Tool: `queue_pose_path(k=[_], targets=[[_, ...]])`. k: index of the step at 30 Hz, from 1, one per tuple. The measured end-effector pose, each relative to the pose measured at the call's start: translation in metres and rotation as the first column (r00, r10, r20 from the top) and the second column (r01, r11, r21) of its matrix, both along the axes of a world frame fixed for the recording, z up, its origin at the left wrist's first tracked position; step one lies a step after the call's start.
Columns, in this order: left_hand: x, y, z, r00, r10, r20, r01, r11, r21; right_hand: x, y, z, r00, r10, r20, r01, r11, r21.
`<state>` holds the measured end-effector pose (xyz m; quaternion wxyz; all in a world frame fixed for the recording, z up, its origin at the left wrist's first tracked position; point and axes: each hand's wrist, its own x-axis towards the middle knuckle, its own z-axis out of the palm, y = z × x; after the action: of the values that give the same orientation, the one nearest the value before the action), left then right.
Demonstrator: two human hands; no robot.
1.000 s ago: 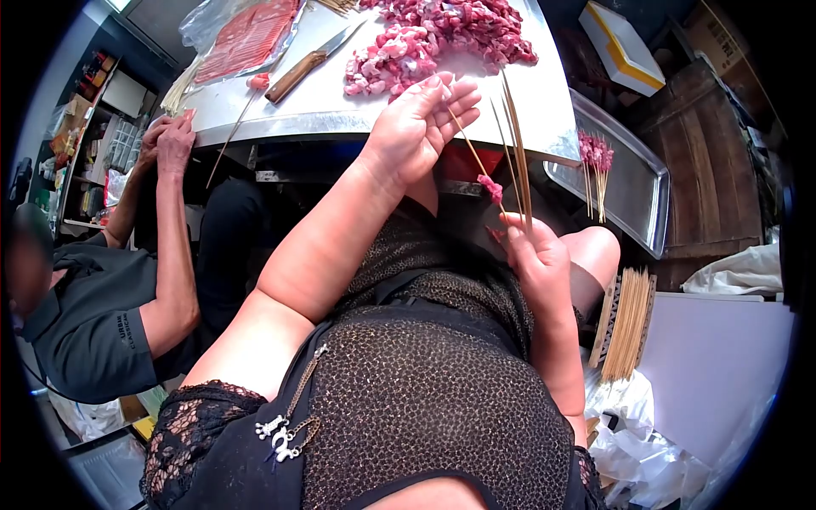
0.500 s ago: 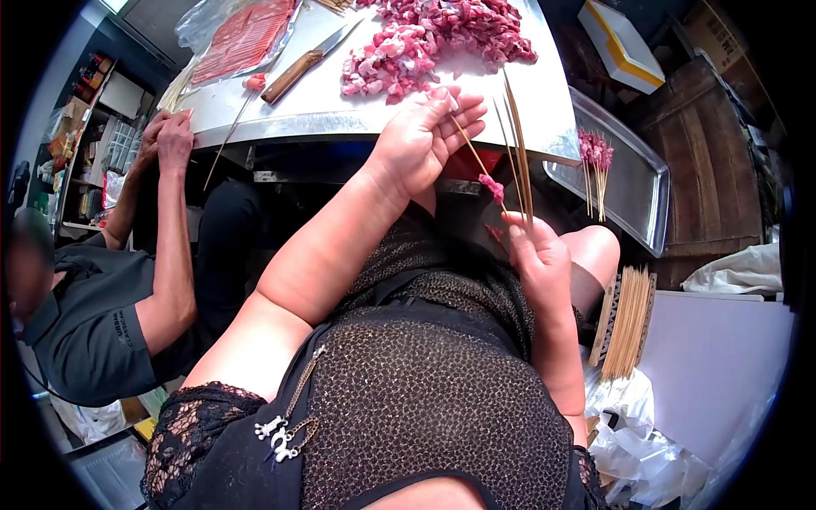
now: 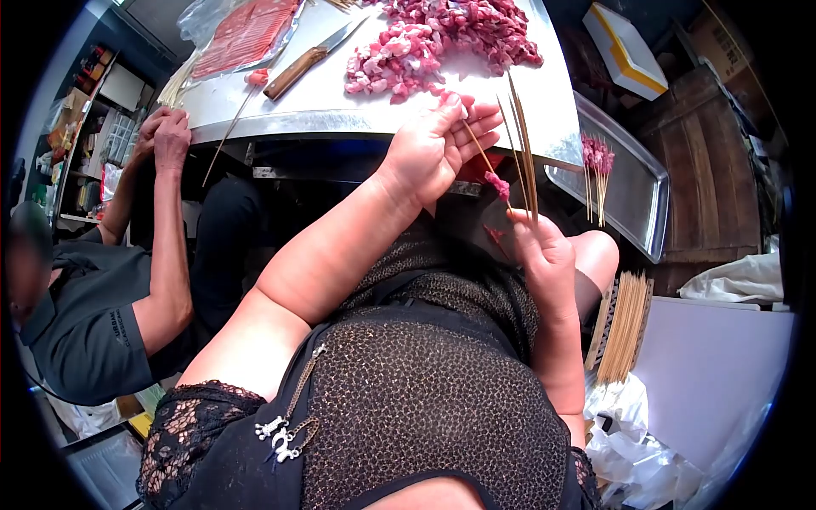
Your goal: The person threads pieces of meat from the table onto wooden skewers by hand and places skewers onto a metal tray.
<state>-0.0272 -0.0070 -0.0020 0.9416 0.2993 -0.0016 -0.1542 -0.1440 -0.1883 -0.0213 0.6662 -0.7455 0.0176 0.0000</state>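
My right hand is closed around the lower ends of several thin bamboo skewers. One of them, a separate skewer slanting up to the left, carries a pink lump of threaded meat partway along. At its upper end, my left hand is turned palm up, thumb and forefinger pinching a small pale piece of meat against the tip. The other fingers are loosely curled. Just beyond this hand lies a heap of cut raw meat on the white tabletop.
A wooden-handled knife and a bag of sliced red meat lie on the table. Finished skewers rest on a metal tray at right, above a box of bare skewers. A co-worker sits at left, hands at the table edge.
My left hand has shifted slightly right and down along with the skewer tip. My right hand keeps its hold on the skewers, hardly moving.
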Motion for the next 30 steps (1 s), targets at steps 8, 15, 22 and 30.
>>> queue_pose_path(k=[8, 15, 22, 30], targets=[[0.001, 0.001, 0.005, 0.999, -0.021, 0.049, 0.024, 0.998, -0.061, 0.003, 0.013, -0.012, 0.996, 0.056, -0.062, -0.035, 0.955, 0.294], [0.005, 0.002, 0.006, 0.992, -0.072, 0.104, 0.086, 0.988, -0.130, 0.003, 0.016, 0.002, 0.936, 0.216, -0.276, -0.014, 0.810, 0.586], [0.007, 0.002, 0.007, 0.962, 0.044, 0.270, -0.054, 0.998, 0.028, 0.010, 0.028, -0.018, 0.991, -0.055, 0.120, 0.045, 0.996, 0.080], [-0.005, -0.002, 0.011, 0.948, -0.034, 0.315, 0.022, 0.999, 0.041, 0.011, 0.042, -0.018, 0.963, -0.058, 0.262, 0.058, 0.998, 0.005]])
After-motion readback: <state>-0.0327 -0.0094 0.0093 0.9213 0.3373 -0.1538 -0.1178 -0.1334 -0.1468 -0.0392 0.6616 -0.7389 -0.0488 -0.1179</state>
